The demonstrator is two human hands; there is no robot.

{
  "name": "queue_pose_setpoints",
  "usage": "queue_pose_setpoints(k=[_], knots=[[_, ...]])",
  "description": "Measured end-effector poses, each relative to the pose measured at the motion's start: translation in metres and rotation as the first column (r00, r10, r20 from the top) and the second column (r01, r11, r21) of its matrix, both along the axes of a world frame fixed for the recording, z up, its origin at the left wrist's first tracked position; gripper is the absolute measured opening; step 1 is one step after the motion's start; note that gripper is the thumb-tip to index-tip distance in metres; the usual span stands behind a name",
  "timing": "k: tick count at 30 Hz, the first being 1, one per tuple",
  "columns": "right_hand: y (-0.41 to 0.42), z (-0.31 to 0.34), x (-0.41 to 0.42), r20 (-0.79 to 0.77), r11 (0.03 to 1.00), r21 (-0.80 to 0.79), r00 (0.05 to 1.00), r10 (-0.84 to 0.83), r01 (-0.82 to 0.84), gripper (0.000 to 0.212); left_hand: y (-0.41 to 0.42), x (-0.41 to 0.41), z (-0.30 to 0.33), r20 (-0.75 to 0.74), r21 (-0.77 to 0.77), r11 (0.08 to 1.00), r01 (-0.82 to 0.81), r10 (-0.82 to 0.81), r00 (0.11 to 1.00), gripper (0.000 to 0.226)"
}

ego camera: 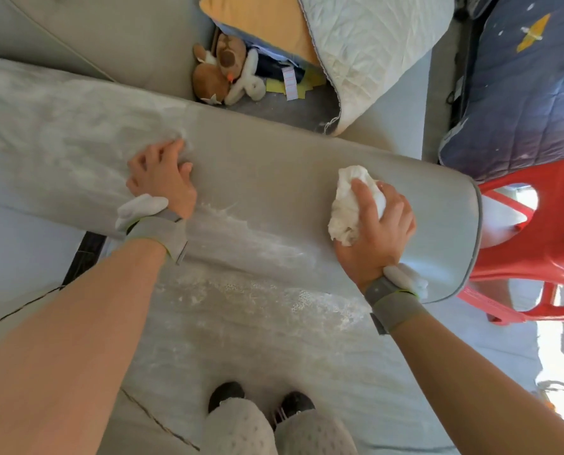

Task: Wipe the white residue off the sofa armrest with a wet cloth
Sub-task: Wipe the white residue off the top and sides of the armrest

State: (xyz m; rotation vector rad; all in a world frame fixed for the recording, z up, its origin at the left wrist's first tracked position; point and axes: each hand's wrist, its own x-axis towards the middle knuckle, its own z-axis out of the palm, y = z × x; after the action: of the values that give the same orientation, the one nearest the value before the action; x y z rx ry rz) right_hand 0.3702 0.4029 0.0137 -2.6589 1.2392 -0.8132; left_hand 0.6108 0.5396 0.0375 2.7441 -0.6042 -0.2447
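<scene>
**Cloth on the armrest, residue to its left**

Cloth (pixel 352 205) bunched into a white wad, clamped in the right hand (pixel 377 231), fingers curled over its top and thumb side wrapped round it. Pressed down on the grey sofa armrest (pixel 274 159), close to the rounded end with the darker piping. Left hand (pixel 162 175) planted further along the same armrest, fingers bent with tips and knuckles against the fabric, nothing held in that grip. Grey bands with white pads strapped on both wrists (pixel 157 229).

White residue (pixel 241 224) streaked across the armrest between the two hands, thickest in a smear running from the left wrist toward the cloth. More powdery patches lower down on the outer side panel, and a broad pale haze over the armrest to the left of the left hand. Patch right around the cloth looking cleaner and plain grey.

Beyond the armrest, on the seat: brown plush toy (pixel 221 70) lying beside an orange pillow (pixel 260 24) and a pale quilted blanket (pixel 366 50). Red plastic stool (pixel 530 257) just past the armrest's end. Dark shoes (pixel 260 402) and dotted grey trousers at the bottom edge.
</scene>
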Motion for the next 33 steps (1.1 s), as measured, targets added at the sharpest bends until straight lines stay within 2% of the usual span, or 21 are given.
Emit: queue_pose_setpoints(k=[4,8,12,14,15,17,22,25,30,33], knots=[[0.001,-0.004,0.001,0.015,1.000,-0.009,1.000,-0.021,0.021,0.064,0.003,-0.001,-0.006,0.033,-0.060,0.998,0.004,-0.003,0.999,0.040],[0.006,-0.008,0.008,0.104,0.996,-0.027,0.991,-0.079,0.082,0.061,0.008,-0.001,-0.017,0.109,-0.150,0.988,0.028,-0.012,0.994,0.039],[0.003,-0.007,0.013,0.108,0.982,-0.064,0.980,-0.169,0.176,0.072,0.007,-0.001,-0.026,0.170,-0.223,0.973,0.049,-0.011,0.985,0.039],[0.004,-0.005,0.009,0.089,0.991,-0.029,0.988,-0.128,0.131,0.087,0.009,-0.001,-0.032,0.196,-0.265,0.962,0.061,-0.008,0.981,0.039],[0.005,-0.001,0.006,0.099,0.996,0.040,0.992,-0.081,0.077,0.095,0.011,-0.001,-0.034,0.203,-0.284,0.956,0.069,-0.010,0.979,0.039],[0.005,0.003,0.001,0.147,0.995,0.101,0.989,-0.013,-0.002,0.102,0.012,0.000,-0.037,0.245,-0.306,0.948,0.092,-0.015,0.969,0.039],[0.002,0.000,-0.003,0.260,0.997,0.070,0.966,-0.003,-0.015,0.082,0.015,0.000,-0.039,0.294,-0.342,0.932,0.120,-0.016,0.956,0.038],[0.003,0.000,-0.005,0.261,1.000,0.018,0.965,0.009,-0.014,0.067,0.014,-0.002,-0.035,0.309,-0.348,0.930,0.122,-0.009,0.951,0.032],[0.016,-0.014,-0.017,0.327,0.997,-0.070,0.943,0.058,-0.037,0.063,0.017,-0.004,-0.031,0.303,-0.376,0.917,0.136,-0.017,0.953,0.036],[0.029,-0.029,-0.029,0.308,0.991,-0.119,0.951,-0.021,0.061,0.064,0.017,-0.005,-0.033,0.297,-0.383,0.913,0.139,-0.021,0.955,0.037]])
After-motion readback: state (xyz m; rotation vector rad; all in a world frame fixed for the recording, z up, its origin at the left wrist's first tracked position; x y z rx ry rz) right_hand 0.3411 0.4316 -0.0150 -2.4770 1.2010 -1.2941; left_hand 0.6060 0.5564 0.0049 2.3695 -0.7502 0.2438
